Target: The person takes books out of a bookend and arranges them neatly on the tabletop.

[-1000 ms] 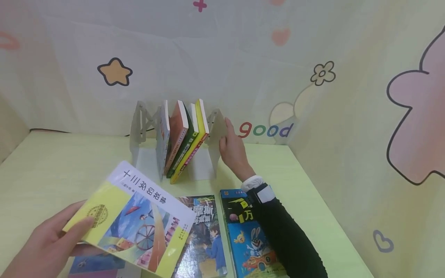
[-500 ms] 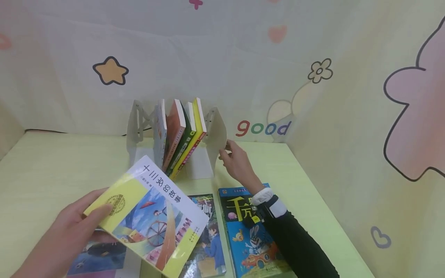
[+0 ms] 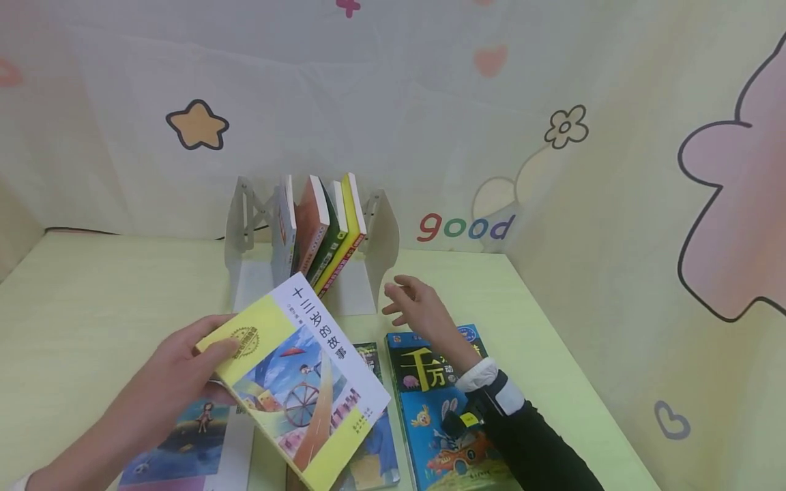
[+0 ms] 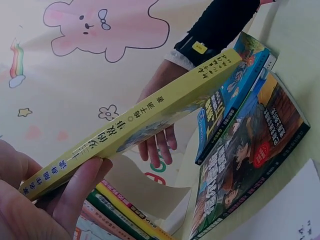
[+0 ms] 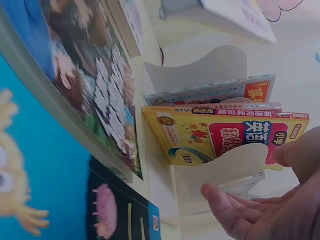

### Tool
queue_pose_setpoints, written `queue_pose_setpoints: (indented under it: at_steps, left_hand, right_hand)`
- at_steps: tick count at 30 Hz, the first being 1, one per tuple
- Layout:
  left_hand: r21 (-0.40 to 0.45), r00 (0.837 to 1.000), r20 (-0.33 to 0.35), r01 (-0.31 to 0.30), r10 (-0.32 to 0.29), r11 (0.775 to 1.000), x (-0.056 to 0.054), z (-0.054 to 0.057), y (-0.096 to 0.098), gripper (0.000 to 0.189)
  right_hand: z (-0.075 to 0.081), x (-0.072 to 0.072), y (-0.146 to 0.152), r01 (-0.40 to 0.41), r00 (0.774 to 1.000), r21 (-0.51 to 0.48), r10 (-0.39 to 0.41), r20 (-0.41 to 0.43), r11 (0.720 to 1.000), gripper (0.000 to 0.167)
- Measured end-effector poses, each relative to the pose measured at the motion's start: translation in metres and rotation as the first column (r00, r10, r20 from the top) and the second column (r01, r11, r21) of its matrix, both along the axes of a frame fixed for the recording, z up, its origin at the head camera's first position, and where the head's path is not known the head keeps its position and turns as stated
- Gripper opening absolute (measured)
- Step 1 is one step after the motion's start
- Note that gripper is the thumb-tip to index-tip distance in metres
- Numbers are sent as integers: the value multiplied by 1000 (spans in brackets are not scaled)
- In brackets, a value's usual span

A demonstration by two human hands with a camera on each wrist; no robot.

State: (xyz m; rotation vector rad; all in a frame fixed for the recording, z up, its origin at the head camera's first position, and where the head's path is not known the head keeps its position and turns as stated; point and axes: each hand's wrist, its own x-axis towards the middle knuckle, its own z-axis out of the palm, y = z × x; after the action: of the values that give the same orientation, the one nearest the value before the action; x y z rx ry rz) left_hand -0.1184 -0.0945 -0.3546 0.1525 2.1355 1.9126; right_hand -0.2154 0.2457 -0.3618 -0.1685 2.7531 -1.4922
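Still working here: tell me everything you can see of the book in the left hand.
The book is closed, with a shiny cover: white title band with dark Chinese characters, yellow areas, a round seal partly under the thumb, and a colourful picture including a large spoked wheel. Its yellow spine carries printed characters. It is held tilted above the table, in front of the standing books. Only the left hand visibly touches it, gripping one end.

From the head, we look forward and down across the table (image 3: pixel 110 307) to the patterned backdrop (image 3: pixel 368 123); from the left wrist, tipped sideways, we peer closely along the held book (image 4: pixel 150 110); from the right, likewise tipped, we face the bookstand (image 5: pixel 200 67), which the head view shares.
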Motion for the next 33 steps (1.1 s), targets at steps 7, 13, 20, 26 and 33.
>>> queue_pose_setpoints:
  at_steps: [7,13,20,26,33]
  left_hand:
    - [-46,1000,-13,23,-24,999,-15,4,14,58]
    - [15,998,-18,69,-68,998,-26,1,24,56]
    - [83,993,-9,119,-119,989,-35,-1,30,54]
    - [75,992,-10,128,-127,989,-37,-2,33,54]
    - [85,993,12,120,-121,989,-39,-6,37,58]
  right_hand:
    - [-2,21,0,-137,986,-34,139,91,990,56]
    - [-5,34,-6,-267,942,-126,287,176,955,58]
    - [-10,43,-13,-275,897,-157,312,313,948,57]
    - [-13,46,-19,-289,832,-316,400,385,904,47]
    - [-18,47,-19,-303,815,-322,419,399,897,37]
